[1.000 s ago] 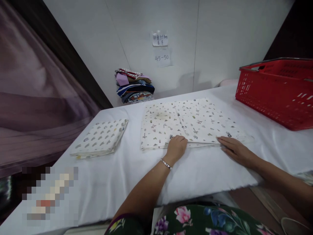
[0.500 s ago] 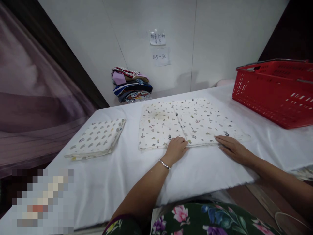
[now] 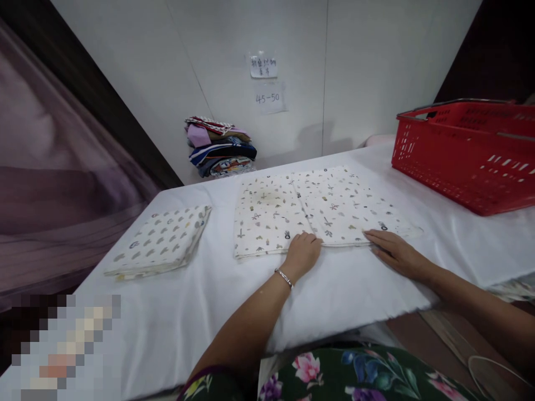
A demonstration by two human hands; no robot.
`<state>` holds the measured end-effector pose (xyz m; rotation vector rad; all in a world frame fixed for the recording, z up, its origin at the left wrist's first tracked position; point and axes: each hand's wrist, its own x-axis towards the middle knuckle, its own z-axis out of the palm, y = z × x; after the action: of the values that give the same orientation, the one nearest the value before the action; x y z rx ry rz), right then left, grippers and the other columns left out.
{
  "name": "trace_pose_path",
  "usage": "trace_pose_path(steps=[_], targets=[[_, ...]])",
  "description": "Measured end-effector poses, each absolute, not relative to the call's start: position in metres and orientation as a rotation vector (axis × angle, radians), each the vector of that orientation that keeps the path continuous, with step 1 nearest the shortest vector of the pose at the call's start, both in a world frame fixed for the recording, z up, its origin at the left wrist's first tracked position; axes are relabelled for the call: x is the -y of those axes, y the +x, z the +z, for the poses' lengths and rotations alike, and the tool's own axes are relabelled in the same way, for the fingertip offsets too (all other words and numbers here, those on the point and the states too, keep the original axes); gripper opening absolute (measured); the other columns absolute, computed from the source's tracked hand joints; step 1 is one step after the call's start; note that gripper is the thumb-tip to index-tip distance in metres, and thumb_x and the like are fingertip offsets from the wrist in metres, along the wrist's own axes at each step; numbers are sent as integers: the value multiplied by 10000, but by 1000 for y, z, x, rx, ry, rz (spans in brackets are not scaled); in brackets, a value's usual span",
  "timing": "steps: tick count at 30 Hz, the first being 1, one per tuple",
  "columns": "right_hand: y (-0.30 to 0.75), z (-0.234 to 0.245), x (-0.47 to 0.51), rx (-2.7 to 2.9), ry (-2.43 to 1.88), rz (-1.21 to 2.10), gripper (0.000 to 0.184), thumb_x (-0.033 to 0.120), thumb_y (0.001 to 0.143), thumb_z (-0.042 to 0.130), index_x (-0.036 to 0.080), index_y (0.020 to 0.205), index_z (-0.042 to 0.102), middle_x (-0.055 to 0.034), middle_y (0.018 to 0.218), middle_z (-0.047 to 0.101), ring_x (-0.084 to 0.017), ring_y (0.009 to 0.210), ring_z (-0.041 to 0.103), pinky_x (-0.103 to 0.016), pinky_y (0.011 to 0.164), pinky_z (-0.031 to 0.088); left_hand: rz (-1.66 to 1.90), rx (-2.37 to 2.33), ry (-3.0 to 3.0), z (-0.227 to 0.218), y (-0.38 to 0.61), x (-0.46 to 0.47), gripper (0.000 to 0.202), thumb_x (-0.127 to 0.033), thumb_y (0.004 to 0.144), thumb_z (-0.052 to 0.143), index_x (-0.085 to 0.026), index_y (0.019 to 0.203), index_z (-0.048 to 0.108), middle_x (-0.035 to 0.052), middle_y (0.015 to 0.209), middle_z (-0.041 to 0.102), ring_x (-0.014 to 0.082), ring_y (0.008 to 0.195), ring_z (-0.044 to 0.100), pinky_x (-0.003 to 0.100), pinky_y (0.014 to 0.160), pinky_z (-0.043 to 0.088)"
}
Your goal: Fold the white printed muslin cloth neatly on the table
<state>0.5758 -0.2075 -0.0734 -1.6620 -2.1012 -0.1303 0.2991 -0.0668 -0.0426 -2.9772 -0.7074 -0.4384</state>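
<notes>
A white cloth point(image 3: 271, 214) with small printed plants and figures lies folded flat in front of me, a crease running down its middle. My left hand point(image 3: 304, 252), with a silver bracelet at the wrist, has its fingers bent over the near edge beside that crease; the thumb is mostly hidden. Farther right, my right hand point(image 3: 395, 253) rests with its fingers stretched out on the same edge. To the left lies a smaller folded cloth point(image 3: 165, 236) with grey leaf-like prints, apart from both hands.
A white tablecloth point(image 3: 234, 312) covers the table. At the back right stands a red plastic basket point(image 3: 460, 161). A stack of folded fabrics point(image 3: 221, 147) sits by the wall, below paper signs point(image 3: 267, 97). Mauve drapery point(image 3: 62, 167) hangs on the left. The lower left corner is pixelated.
The whole view has shifted slightly, moving most things a little left in the picture. Both hands stay at the cloth's near edge, and the left fingers look slightly more bent.
</notes>
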Motion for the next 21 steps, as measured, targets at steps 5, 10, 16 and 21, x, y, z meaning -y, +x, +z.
trace_pose_path(steps=[5, 10, 16, 21], targets=[[577, -74, 207, 2100, -1665, -120, 468, 329, 931, 397, 292, 1393, 330, -39, 1334, 466, -229, 1216, 434, -469, 996, 397, -431, 690, -2928, -46, 302, 63, 145, -137, 868, 444, -182, 907, 576, 43, 872, 582, 183, 855, 497, 321, 737, 369], [578, -75, 207, 2111, -1661, -114, 482, 326, 928, 401, 285, 1401, 317, -45, 1340, 460, -229, 1220, 431, -466, 1001, 396, -453, 589, -2835, -35, 308, 49, 143, -100, 857, 431, -166, 888, 554, 58, 889, 565, 191, 861, 487, 329, 734, 357], [577, -74, 207, 2087, -1655, -112, 472, 319, 925, 398, 281, 1392, 343, -42, 1331, 471, -233, 1208, 447, -463, 996, 407, -376, 452, -2869, -40, 304, 41, 219, -86, 882, 399, -181, 1006, 553, 57, 934, 564, 187, 906, 480, 322, 754, 349], [577, -74, 208, 2095, -1664, -110, 475, 321, 924, 396, 286, 1394, 338, -30, 1335, 466, -231, 1214, 441, -471, 999, 408, -381, 500, -2885, -49, 297, 48, 225, -113, 898, 390, -192, 1029, 555, 55, 919, 567, 184, 899, 481, 320, 741, 348]])
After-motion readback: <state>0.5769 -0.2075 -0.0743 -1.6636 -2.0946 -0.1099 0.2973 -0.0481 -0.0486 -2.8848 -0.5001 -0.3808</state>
